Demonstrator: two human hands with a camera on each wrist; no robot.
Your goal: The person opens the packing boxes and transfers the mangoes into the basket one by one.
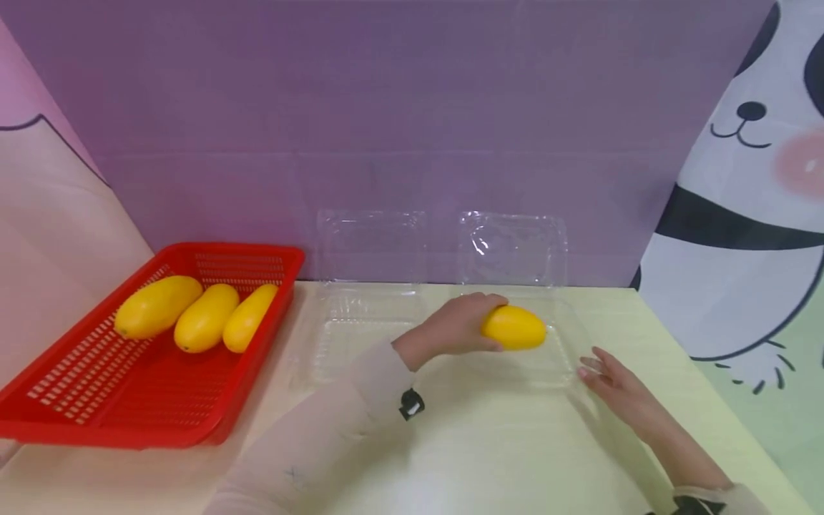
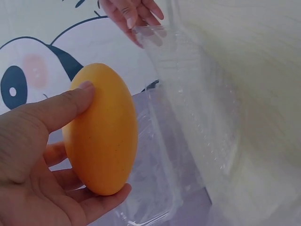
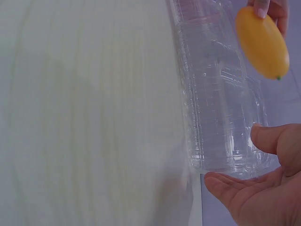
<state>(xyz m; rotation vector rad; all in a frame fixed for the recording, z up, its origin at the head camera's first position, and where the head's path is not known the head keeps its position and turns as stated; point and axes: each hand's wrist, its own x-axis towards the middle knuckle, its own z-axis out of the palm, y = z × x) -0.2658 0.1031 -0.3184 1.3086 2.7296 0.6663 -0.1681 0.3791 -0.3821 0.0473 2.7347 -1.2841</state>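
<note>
A smooth yellow mango [image 1: 514, 327] is gripped in my left hand [image 1: 458, 325], thumb on one side and fingers curled round the other. It hangs over a clear plastic clamshell box [image 1: 566, 357] whose lid [image 1: 513, 250] stands raised at the back. In the left wrist view the mango [image 2: 101, 129] fills the grasp. My right hand [image 1: 621, 393] is at the box's right front corner, fingers loosely spread with nothing in them. From the right wrist view, that hand [image 3: 263, 188] is beside the end of the clear box [image 3: 216, 103]; whether it touches is hard to tell.
A red plastic basket [image 1: 225, 422] stands on the left with several yellow mangoes [image 1: 206, 318] in it. Between basket and held mango lies a second clear box [image 1: 367, 350], its lid [image 1: 372, 250] up. A purple backdrop [image 1: 399, 107] rises behind the pale table [image 1: 489, 458].
</note>
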